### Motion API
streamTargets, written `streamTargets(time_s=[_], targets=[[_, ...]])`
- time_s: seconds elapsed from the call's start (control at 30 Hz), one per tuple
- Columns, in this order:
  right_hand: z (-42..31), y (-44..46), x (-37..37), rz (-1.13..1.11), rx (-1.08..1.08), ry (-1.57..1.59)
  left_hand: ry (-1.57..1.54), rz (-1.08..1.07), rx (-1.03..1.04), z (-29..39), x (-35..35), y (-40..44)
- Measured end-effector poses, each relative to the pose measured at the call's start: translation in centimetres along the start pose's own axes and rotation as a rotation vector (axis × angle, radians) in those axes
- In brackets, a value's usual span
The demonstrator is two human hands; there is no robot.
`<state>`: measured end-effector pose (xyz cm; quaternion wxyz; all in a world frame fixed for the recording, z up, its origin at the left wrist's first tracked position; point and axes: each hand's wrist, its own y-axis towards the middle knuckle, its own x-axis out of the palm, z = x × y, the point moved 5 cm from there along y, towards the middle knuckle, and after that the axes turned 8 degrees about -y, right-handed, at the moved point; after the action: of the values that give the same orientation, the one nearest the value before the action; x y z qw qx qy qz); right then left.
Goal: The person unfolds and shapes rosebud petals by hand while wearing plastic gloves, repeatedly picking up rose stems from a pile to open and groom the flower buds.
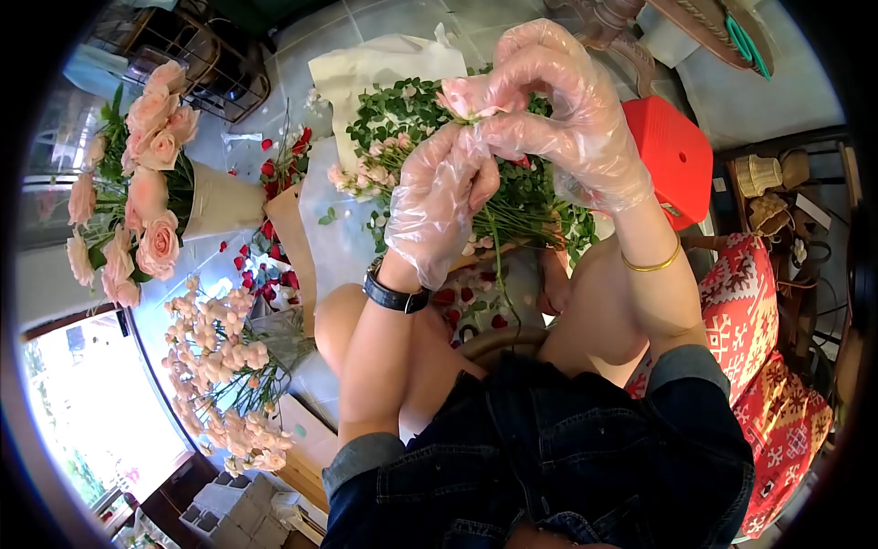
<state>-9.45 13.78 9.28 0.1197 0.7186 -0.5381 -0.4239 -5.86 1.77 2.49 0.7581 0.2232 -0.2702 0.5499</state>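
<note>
In the head view, we have one pink rose (465, 95) to the left of the red stool (677, 151); our left hand (434, 188) is closed about its stem (498, 252), and our right hand (574, 114) pinches near the flower's base, the two hands touching; leafy greenery (389, 110) lies left of the stool too; we judge the rose light, its petals (457, 89) soft and easily bruised, its stem bendy but firmer; our plastic gloves (416, 224) may slip a little, so the stem just beneath the flower seems our safest hold.
</note>
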Motion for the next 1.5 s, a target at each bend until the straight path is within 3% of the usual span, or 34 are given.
streamTargets(time_s=[0.1, 0.27, 0.37, 0.4, 0.43, 0.47, 0.53, 0.6, 0.7, 0.83, 1.17, 1.27, 1.3, 1.33, 1.4, 1.47, 1.5], targets=[[0.0, -0.3, 0.0, 0.016, 0.004, -0.041, 0.069, -0.059, 0.012, -0.2, 0.2, 0.0], [-0.2, -0.5, 0.3, -0.022, 0.047, -0.035, 0.041, 0.111, 0.107, -0.3, -0.1, 0.2], [-0.1, -0.9, 0.8, 0.011, 0.050, 0.118, -0.087, 0.208, 0.058, 0.2, 0.6, -0.6], [0.2, -1.1, 0.8, 0.040, 0.139, 0.324, -0.087, 0.209, 0.059, 0.3, 0.3, -0.5], [0.5, -1.3, 0.9, 0.069, 0.228, 0.530, -0.108, 0.149, 0.088, 0.7, 0.1, -0.3], [0.5, -1.3, 0.6, 0.069, 0.227, 0.532, -0.128, 0.089, 0.118, 1.1, -0.1, -0.1], [1.5, -1.6, -0.2, 0.141, 0.402, 0.427, -0.144, 0.033, 0.151, 1.5, -0.2, 0.1], [2.1, -1.5, -0.1, 0.133, 0.400, 0.283, -0.088, 0.101, 0.222, 2.0, -0.3, 0.1], [1.4, -1.4, -0.1, 0.122, 0.303, 0.159, 0.030, 0.124, 0.208, 2.4, 0.0, -0.1], [0.1, -1.2, -0.2, 0.124, 0.120, 0.094, -0.054, 0.158, 0.242, 1.2, 0.2, 0.1], [-0.7, -0.8, -0.4, 0.071, -0.002, -0.017, 0.097, 0.119, 0.201, 1.1, 0.6, -0.2], [-0.7, -1.0, -0.5, 0.072, -0.016, -0.188, 0.214, 0.062, 0.225, 0.8, 0.8, -0.1], [-0.2, -1.1, -0.5, 0.099, 0.030, 0.097, 0.387, 0.215, 0.351, 1.0, 1.0, -0.2], [0.2, -1.2, -0.5, 0.125, 0.074, 0.381, 0.278, 0.222, 0.298, 1.6, 1.2, 0.0], [0.7, -1.3, -1.3, 0.178, 0.117, 0.442, 0.169, 0.235, 0.248, 2.5, 0.8, 0.5], [0.8, -1.0, -1.7, 0.227, 0.156, 0.509, 0.026, -0.062, 0.373, 3.2, 1.1, 1.2], [0.6, -0.9, -1.6, 0.218, 0.222, 0.373, 0.104, 0.016, 0.389, 3.2, 1.0, 1.1]])
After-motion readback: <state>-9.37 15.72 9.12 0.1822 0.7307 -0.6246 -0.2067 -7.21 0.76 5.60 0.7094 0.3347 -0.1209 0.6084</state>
